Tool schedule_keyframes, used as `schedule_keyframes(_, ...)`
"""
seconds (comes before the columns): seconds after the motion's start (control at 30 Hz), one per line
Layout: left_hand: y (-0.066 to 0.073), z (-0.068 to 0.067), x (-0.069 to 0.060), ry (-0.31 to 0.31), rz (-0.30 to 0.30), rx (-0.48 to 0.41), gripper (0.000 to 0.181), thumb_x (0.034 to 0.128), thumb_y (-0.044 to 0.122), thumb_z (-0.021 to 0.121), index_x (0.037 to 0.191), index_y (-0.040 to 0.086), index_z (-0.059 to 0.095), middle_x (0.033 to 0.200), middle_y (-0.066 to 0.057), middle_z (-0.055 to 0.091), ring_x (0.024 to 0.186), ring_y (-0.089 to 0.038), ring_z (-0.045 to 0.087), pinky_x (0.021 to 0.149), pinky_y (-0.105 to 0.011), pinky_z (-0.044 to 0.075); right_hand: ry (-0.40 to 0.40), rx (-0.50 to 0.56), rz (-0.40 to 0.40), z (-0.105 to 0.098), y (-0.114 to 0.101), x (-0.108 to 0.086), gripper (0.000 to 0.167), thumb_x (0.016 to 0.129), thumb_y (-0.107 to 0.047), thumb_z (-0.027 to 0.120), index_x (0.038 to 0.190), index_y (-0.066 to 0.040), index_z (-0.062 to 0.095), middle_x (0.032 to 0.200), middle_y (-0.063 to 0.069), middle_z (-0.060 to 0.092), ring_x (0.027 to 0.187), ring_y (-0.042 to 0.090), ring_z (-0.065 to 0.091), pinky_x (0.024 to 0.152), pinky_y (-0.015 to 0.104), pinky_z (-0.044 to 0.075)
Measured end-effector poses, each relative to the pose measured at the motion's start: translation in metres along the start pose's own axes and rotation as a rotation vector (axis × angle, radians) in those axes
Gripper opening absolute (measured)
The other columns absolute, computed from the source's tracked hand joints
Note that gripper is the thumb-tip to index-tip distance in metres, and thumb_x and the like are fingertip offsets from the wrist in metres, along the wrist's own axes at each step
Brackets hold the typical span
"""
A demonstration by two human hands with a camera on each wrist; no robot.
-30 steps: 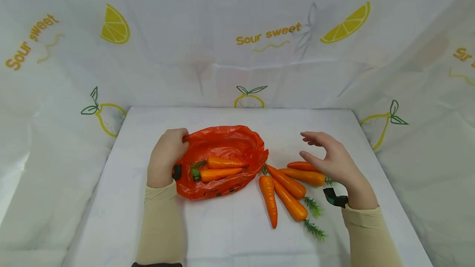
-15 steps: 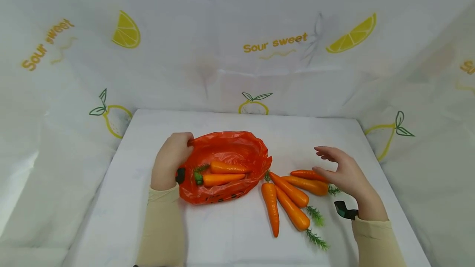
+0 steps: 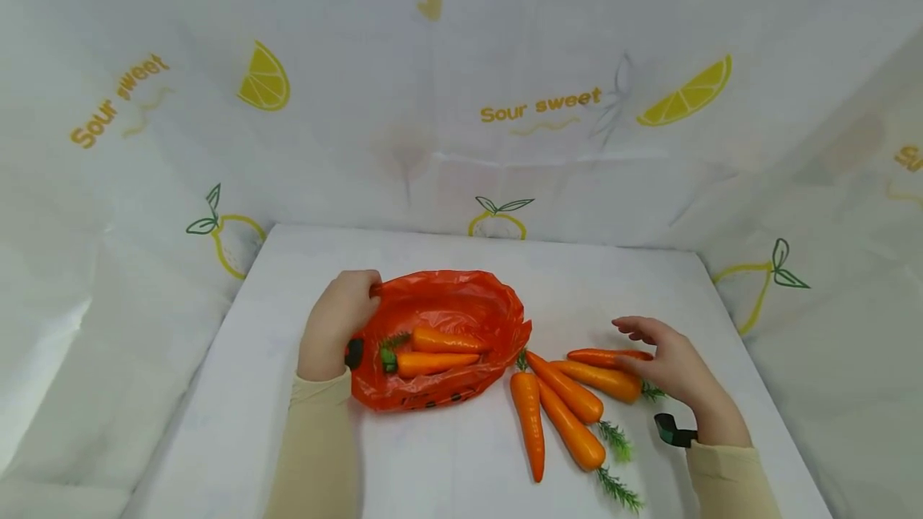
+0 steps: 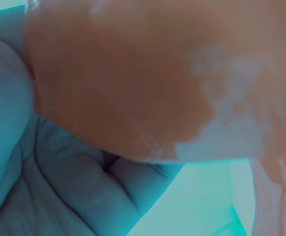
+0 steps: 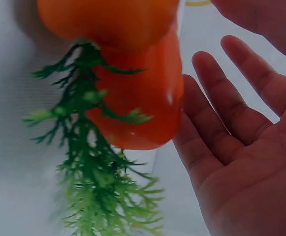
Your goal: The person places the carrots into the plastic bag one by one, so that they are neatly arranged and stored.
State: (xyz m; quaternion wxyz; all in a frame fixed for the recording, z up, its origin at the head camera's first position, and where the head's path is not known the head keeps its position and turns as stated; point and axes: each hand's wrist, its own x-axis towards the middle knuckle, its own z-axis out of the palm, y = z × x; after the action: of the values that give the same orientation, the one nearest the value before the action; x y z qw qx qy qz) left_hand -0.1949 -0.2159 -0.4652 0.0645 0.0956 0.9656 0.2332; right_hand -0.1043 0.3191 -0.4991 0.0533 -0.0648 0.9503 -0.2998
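Left hand: grasping the red bag by its rim, fingers curled over the edge.
Red bag: directly right of the left hand, on the white table; mouth spread, facing up. Dark printing on the near wall.
Bagged carrots: two, side by side, just right of the left hand. Far one has feathery green by its thick end; near one has a short green top toward that hand, tip pointing away.
Right hand: released, holding nothing. Fingers extended, thumb spread from them.
Loose carrots: five, left of the right hand, between it and the bag.
Red-orange carrot: right at the right thumb; can't tell if touching.
Orange carrot: just nearer the wearer, green top below the right palm.
Middle pair, upper carrot and lower carrot: further left, thick ends and green tops angled toward the wearer.
Leftmost carrot: furthest from the right hand, tip toward the wearer.
Left wrist view: plastic across the left palm, too blurred for detail.
Backdrop: white cloth beyond both hands, lemon prints, "Sour sweet" lettering.
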Motion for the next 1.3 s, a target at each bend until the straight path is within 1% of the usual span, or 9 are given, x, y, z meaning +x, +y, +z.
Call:
schedule_keyframes(0.1,0.001,0.001,0.0,0.003,-0.004,0.004,0.01,0.1044,0.007,0.068,0.108,0.006,0.077,0.099,-0.009,0.076,0.083,-0.026,0.062,0.08,-0.043,0.056,-0.011,0.006,-0.003,0.003,0.004,-0.001,0.061,0.098,-0.027,0.088,0.151,-0.008,0.064,0.146,0.019,0.07,0.13,0.046,0.066,0.106,0.069,0.057)
schedule_keyframes(0.23,0.0,0.003,0.0,0.005,-0.012,0.002,0.009,0.1041,0.008,0.068,0.107,0.007,0.077,0.1,-0.009,0.076,0.083,-0.026,0.062,0.08,-0.043,0.057,-0.025,0.014,0.007,0.007,0.008,-0.001,0.059,0.097,-0.022,0.088,0.15,-0.008,0.065,0.145,0.019,0.071,0.128,0.044,0.067,0.105,0.066,0.058)
schedule_keyframes(0.47,0.0,0.007,0.0,0.008,-0.021,0.001,0.009,0.1044,0.008,0.068,0.107,0.007,0.077,0.099,-0.008,0.076,0.083,-0.025,0.062,0.08,-0.042,0.058,-0.054,-0.008,0.068,0.013,0.013,0.0,0.057,0.094,-0.02,0.09,0.146,-0.011,0.069,0.14,0.015,0.073,0.121,0.034,0.069,0.1,0.05,0.061)
schedule_keyframes(0.63,0.001,0.007,0.0,0.008,-0.027,-0.007,0.01,0.1046,0.008,0.068,0.109,0.007,0.077,0.1,-0.008,0.076,0.083,-0.025,0.062,0.079,-0.041,0.059,-0.073,-0.005,0.095,0.015,0.015,0.001,0.057,0.091,-0.02,0.091,0.144,-0.01,0.071,0.134,0.014,0.074,0.111,0.028,0.068,0.095,0.045,0.061)
schedule_keyframes(0.73,0.001,0.006,-0.001,0.01,-0.023,-0.005,0.01,0.1046,0.008,0.068,0.109,0.007,0.077,0.101,-0.008,0.077,0.084,-0.025,0.062,0.08,-0.041,0.059,-0.08,-0.003,0.097,0.017,0.015,0.002,0.057,0.091,-0.021,0.092,0.143,-0.01,0.071,0.132,0.013,0.074,0.109,0.025,0.068,0.095,0.045,0.06)
schedule_keyframes(0.9,0.002,0.004,-0.001,0.014,-0.016,0.001,0.009,0.1046,0.007,0.069,0.109,0.007,0.077,0.102,-0.008,0.077,0.084,-0.024,0.063,0.08,-0.042,0.059,-0.09,0.0,0.086,0.019,0.017,0.005,0.057,0.09,-0.019,0.093,0.142,-0.007,0.071,0.134,0.017,0.075,0.111,0.028,0.07,0.101,0.057,0.06)
schedule_keyframes(1.0,0.002,0.004,0.0,0.013,-0.022,-0.004,0.009,0.105,0.008,0.069,0.11,0.007,0.077,0.102,-0.008,0.077,0.084,-0.024,0.063,0.08,-0.042,0.059,-0.091,0.005,0.106,0.019,0.017,0.007,0.054,0.09,-0.017,0.092,0.14,-0.009,0.073,0.135,0.015,0.075,0.113,0.029,0.071,0.104,0.061,0.058)
schedule_keyframes(1.17,0.002,0.004,0.0,0.014,-0.026,-0.006,0.009,0.1049,0.008,0.07,0.11,0.007,0.077,0.102,-0.008,0.077,0.085,-0.024,0.063,0.081,-0.042,0.06,-0.105,0.018,0.136,0.019,0.017,0.006,0.048,0.092,-0.016,0.091,0.136,-0.012,0.075,0.137,0.015,0.075,0.114,0.029,0.07,0.105,0.061,0.058)
schedule_keyframes(1.3,0.003,0.003,0.0,0.016,-0.024,-0.008,0.01,0.1046,0.007,0.07,0.11,0.006,0.077,0.103,-0.008,0.077,0.085,-0.024,0.064,0.082,-0.043,0.061,-0.107,0.022,0.145,0.019,0.016,0.006,0.044,0.092,-0.015,0.091,0.133,-0.012,0.076,0.134,0.015,0.075,0.11,0.026,0.07,0.102,0.057,0.06)
